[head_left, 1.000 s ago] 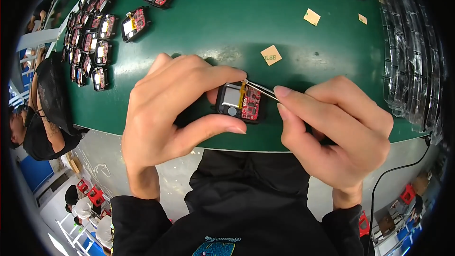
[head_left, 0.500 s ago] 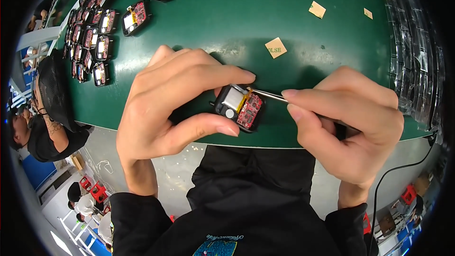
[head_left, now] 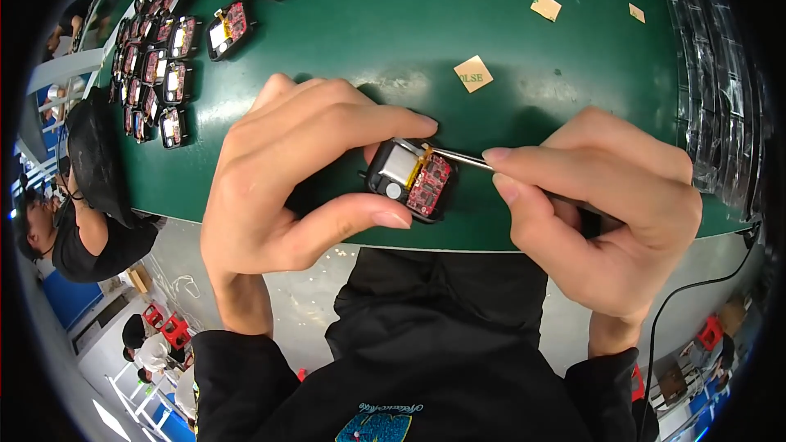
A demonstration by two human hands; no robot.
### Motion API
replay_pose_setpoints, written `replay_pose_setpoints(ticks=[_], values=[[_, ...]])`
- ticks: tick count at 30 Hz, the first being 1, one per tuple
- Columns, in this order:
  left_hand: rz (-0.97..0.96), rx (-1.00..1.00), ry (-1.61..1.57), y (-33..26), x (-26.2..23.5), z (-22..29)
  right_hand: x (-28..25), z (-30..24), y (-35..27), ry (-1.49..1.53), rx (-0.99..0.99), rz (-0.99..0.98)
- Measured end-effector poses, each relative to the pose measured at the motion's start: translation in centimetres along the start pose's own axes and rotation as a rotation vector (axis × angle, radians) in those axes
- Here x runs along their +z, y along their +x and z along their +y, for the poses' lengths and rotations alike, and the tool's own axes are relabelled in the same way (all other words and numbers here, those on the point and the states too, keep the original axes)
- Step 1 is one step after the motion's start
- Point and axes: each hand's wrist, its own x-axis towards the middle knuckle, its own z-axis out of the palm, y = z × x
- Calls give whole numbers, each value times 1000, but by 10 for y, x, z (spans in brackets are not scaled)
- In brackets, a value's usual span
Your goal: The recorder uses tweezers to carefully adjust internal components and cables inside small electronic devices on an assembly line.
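A small black open device housing (head_left: pixel 412 178) lies tilted on the green table, near its front edge. Inside it are a silver battery cell (head_left: pixel 399 163), a red circuit board (head_left: pixel 432 186), a round silver part and yellow tape. My left hand (head_left: pixel 299 172) steadies the housing, with the thumb along its near side and the index finger at its far edge. Between thumb and forefinger, my right hand (head_left: pixel 602 205) pinches metal tweezers (head_left: pixel 463 159). The tweezers' tips touch the yellow strip at the housing's upper corner. Fingers hide part of the housing's left edge.
Several similar open devices (head_left: pixel 174 82) stand in rows at the far left, with two more (head_left: pixel 230 29) nearer the middle. Square tan paper pieces (head_left: pixel 473 74) lie beyond my hands. Stacked clear plastic trays (head_left: pixel 716 90) line the right edge. Another person (head_left: pixel 90 221) sits at the left.
The housing, both hands and the tweezers appear slightly higher and to the left, as does the table around them. The tweezers' tips stay at the yellow strip.
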Motion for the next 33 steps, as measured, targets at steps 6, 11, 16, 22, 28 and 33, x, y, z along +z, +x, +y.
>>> replay_pose_setpoints(ticks=[6,11,16,22,28,33], values=[[2,-14,-1,0,0,1,1,2,-1,6,-20,-1],[9,-33,-1,0,1,3,0,3,0,12,-30,-19],[25,-19,-17,0,3,3,0,4,-1,6,-42,-20],[14,-14,7,2,3,3,-1,1,0,15,-13,-19],[36,-8,-4,0,5,1,0,4,-3,14,-18,-16],[26,-9,-13,0,4,0,-2,4,-3,13,-12,-29]])
